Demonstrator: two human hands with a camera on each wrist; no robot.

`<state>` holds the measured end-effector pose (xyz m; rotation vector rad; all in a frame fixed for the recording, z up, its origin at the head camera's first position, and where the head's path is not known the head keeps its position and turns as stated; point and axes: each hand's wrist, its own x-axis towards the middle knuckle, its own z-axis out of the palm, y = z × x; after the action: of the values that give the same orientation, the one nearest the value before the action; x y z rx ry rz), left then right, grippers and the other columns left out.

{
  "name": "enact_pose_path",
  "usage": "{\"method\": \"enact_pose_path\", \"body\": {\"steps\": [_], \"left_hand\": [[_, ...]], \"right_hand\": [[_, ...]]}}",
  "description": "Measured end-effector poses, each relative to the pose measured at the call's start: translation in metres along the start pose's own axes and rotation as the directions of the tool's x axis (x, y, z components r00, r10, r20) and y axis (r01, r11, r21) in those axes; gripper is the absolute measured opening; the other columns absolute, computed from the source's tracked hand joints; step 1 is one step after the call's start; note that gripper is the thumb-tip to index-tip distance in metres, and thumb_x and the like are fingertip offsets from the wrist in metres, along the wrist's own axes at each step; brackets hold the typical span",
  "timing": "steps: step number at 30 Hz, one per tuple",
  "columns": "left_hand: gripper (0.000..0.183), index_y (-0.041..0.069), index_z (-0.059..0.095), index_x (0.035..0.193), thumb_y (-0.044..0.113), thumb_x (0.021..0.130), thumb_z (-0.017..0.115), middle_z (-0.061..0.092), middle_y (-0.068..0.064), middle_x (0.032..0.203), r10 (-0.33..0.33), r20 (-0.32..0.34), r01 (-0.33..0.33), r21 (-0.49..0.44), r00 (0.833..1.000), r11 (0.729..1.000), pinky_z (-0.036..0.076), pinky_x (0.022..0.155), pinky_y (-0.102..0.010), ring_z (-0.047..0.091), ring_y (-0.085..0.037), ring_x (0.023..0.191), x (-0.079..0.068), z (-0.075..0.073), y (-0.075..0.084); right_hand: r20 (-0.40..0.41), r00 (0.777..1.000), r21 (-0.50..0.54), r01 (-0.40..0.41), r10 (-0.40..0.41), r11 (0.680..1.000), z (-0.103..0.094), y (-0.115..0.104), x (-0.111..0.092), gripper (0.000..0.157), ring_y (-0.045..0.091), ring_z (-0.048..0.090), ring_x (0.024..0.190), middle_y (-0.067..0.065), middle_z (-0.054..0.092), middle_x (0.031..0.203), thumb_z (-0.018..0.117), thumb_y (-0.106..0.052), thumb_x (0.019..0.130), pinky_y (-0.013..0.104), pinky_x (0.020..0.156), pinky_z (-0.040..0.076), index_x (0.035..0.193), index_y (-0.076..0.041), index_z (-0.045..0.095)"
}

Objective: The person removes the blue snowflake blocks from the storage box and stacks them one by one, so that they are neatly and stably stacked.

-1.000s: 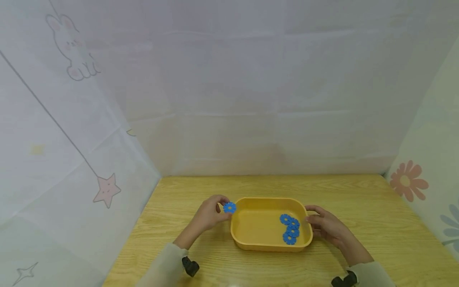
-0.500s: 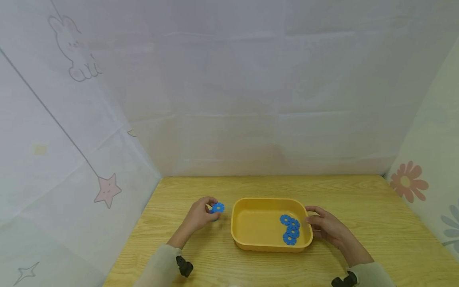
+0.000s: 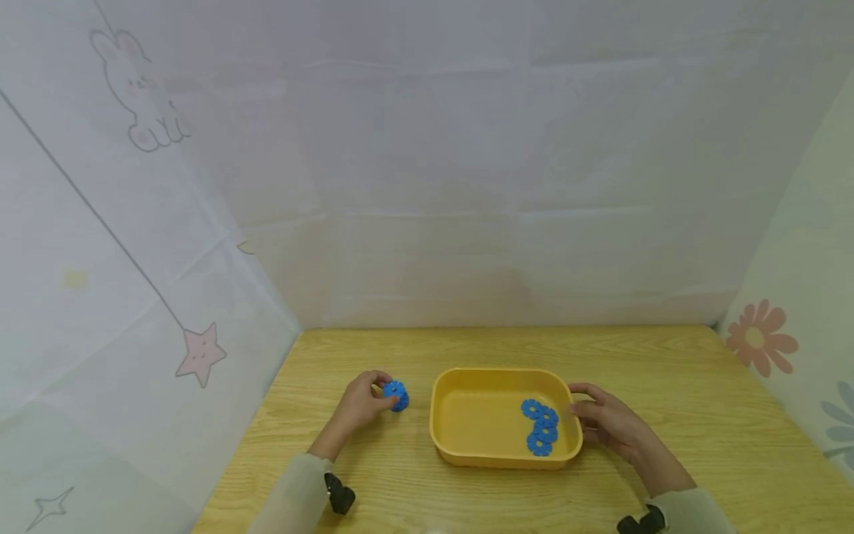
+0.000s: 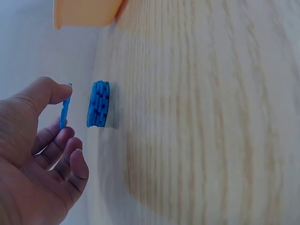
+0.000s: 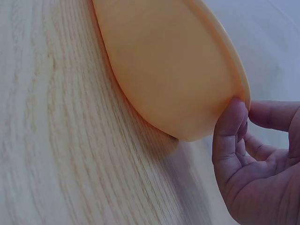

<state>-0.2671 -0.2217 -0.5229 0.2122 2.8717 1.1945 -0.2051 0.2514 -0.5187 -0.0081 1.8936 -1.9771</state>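
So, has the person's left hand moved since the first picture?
Yes. In the head view, the left hand has shifted to the person's left, away from the yellow tray and closer to the printed pink star.

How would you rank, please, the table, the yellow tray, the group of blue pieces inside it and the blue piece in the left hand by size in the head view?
1. Table
2. Yellow tray
3. Group of blue pieces inside the tray
4. Held blue piece
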Motion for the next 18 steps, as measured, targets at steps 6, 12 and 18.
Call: {"method": "enact_pose_path", "body": {"steps": [6,12,18], "left_hand": [[0.037,0.007,0.067,0.117,0.022,0.087,0.082,0.062,-0.007,0.111,-0.019,0.003,0.019,0.014,1.000,1.000,0.050,0.068,-0.034,0.057,-0.020,0.091,-0.001,0.002,-0.002],[0.034,0.010,0.067,0.115,0.023,0.087,0.082,0.061,-0.006,0.111,-0.029,0.016,0.028,0.027,0.999,0.999,0.051,0.072,-0.035,0.057,-0.020,0.092,0.001,0.004,-0.007],[0.036,0.009,0.068,0.117,0.022,0.087,0.081,0.059,-0.008,0.113,-0.048,0.023,0.047,0.020,0.999,0.999,0.051,0.073,-0.037,0.057,-0.022,0.094,0.002,0.006,-0.011]], "right_hand": [[-0.017,1.000,-0.005,-0.013,0.013,1.000,0.000,0.000,0.000,0.065,0.026,0.071,0.099,0.016,0.068,0.117,0.061,-0.020,0.102,0.040,0.080,0.059,0.155,0.000,0.027],[-0.020,1.000,-0.004,-0.015,0.015,1.000,0.000,0.000,0.001,0.065,0.026,0.071,0.097,0.016,0.067,0.116,0.062,-0.020,0.102,0.041,0.080,0.059,0.154,0.000,0.028],[-0.020,1.000,-0.015,-0.011,0.011,1.000,0.000,0.000,0.001,0.065,0.025,0.070,0.098,0.015,0.067,0.117,0.062,-0.021,0.102,0.041,0.081,0.059,0.154,0.000,0.029]]}}
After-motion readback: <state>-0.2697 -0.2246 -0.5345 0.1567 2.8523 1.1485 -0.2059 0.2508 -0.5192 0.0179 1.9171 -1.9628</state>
